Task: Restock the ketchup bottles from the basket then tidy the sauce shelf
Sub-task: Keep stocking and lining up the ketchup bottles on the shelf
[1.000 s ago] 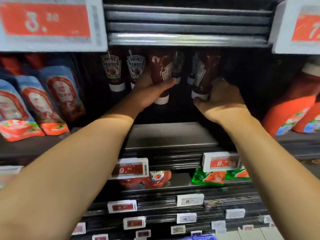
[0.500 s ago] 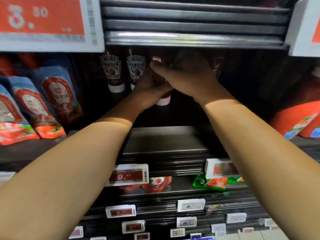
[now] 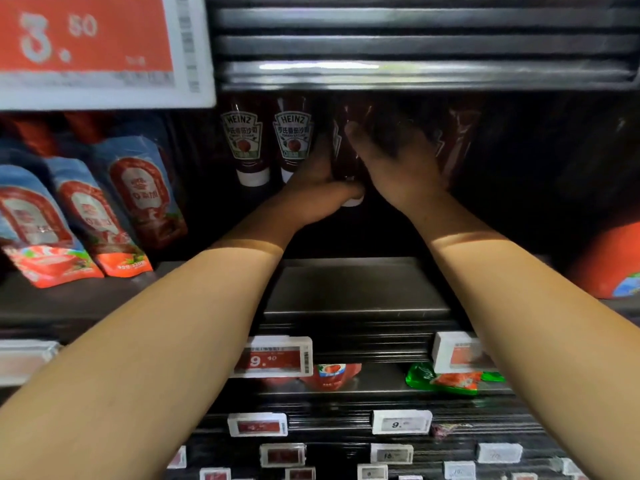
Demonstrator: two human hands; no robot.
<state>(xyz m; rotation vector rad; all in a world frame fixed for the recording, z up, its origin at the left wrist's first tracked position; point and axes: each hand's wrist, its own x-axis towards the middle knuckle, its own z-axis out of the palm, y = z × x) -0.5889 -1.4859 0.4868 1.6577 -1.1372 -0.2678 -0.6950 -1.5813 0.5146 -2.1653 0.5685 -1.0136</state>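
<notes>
Two Heinz ketchup bottles [image 3: 244, 143] stand cap-down with labels facing me at the back of the dark sauce shelf [image 3: 353, 289]. Right of them a third ketchup bottle [image 3: 346, 157] is turned sideways, its white cap showing below my hands. My left hand [image 3: 318, 188] grips this bottle low on its left side, near the cap. My right hand [image 3: 391, 161] wraps over its right side, fingers curled round the body. Another dark ketchup bottle [image 3: 457, 140] stands just right of my right hand, partly hidden.
Blue and red sauce pouches [image 3: 86, 216] lean at the left. Large orange-red bottles [image 3: 609, 261] stand at the far right. A big 3.50 price tag [image 3: 100, 46] hangs on the shelf above. Lower shelves carry price tags [image 3: 273, 356] and flat pouches [image 3: 446, 379].
My right hand left the right-hand bottle and moved left onto the bottle my left hand holds. Both hands now grip that one bottle together, deeper in the shelf.
</notes>
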